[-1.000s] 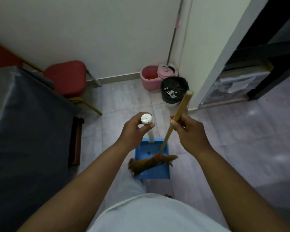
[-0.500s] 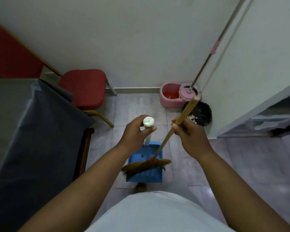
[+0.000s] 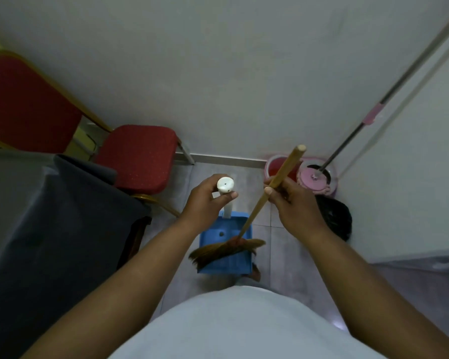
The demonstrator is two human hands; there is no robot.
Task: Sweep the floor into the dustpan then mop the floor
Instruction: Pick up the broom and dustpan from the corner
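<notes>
The left hand (image 3: 205, 200) grips the white top of the dustpan handle (image 3: 225, 186), just left of centre. The blue dustpan (image 3: 228, 263) sits on the floor (image 3: 283, 255) below it, at lower centre. The right hand (image 3: 293, 206) clasps the broom (image 3: 278, 182) high on its stick, and the bristles (image 3: 218, 251) lie across the pan's mouth. The sweeping looks near its end, though I cannot tell whether any dirt is in the pan. At the right, the mop (image 3: 373, 115) stands untouched in the pink bucket (image 3: 272, 168), so the mopping is probably all still to do.

Room is tight. The grey-draped worktop (image 3: 49, 229) fills the left edge and the red chair (image 3: 138, 156) stands just beyond it. Bucket and black bin (image 3: 337, 218) crowd the right corner. Only a narrow strip of tile lies between, so broom strokes likely need to stay short.
</notes>
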